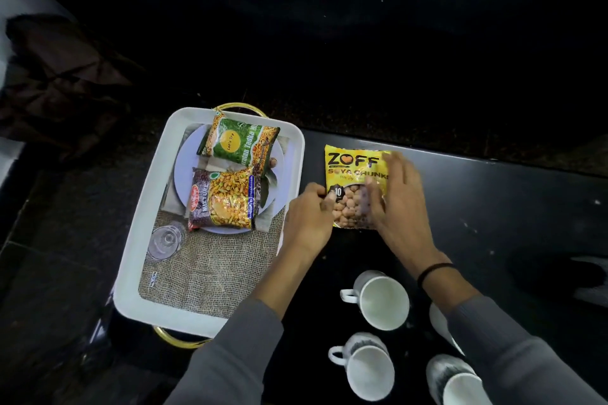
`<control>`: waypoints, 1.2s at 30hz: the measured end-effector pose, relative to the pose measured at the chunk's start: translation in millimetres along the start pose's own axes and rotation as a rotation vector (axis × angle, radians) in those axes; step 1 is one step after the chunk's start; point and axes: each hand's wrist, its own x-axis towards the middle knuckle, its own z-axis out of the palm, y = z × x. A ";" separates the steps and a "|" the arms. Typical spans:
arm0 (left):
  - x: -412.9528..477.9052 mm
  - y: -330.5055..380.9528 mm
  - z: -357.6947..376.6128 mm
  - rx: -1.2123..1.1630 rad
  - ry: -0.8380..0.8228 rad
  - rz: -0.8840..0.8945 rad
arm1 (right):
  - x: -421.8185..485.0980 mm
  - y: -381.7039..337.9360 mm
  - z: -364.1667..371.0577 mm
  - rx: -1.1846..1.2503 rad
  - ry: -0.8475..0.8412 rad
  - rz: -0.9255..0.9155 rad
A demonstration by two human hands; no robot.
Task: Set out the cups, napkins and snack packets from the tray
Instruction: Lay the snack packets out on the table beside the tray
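A yellow soya chunks packet [353,174] lies on the black table, to the right of the white tray [149,194]. My left hand [309,214] pinches its lower left edge. My right hand [396,197] rests with spread fingers over its right side, blurred. In the tray a green snack packet [238,141] and a red-and-yellow mixture packet [222,202] lie side by side. Several white cups stand near me: one [381,301] with its handle to the left, another [367,367] below it, a third [455,381] at the bottom right. A fourth is mostly hidden behind my right sleeve.
The tray has gold handles [179,339] and a printed picture of burlap, a plate and a glass on its bottom. Dark crumpled cloth [62,82] lies at the far left. The table's far edge [493,159] runs behind the yellow packet; beyond it everything is dark.
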 end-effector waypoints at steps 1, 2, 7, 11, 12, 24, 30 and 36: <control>1.4 1.5 2.1 -0.023 0.000 -0.015 | -2.2 0.3 -0.7 0.090 0.046 0.081; 2.7 2.1 4.2 -0.072 0.002 -0.041 | -3.6 0.7 -1.7 0.180 0.065 0.163; 0.4 5.2 9.0 0.177 0.172 0.030 | -8.5 4.1 -10.3 0.377 0.053 0.310; -4.7 6.3 12.1 0.316 0.282 0.384 | -14.6 7.6 -11.4 0.017 0.056 0.089; -4.0 4.9 13.8 0.388 0.226 0.477 | -17.0 7.6 -10.9 -0.083 0.005 0.013; -20.9 -5.6 2.3 0.435 0.135 0.572 | -27.7 -21.4 -12.4 -0.146 -0.088 -0.151; -39.9 -37.7 -51.6 0.347 0.303 0.456 | -24.0 -86.3 11.2 -0.041 -0.209 -0.322; -44.6 -93.7 -96.4 0.029 0.525 0.155 | -8.4 -145.0 53.7 -0.109 -0.352 -0.533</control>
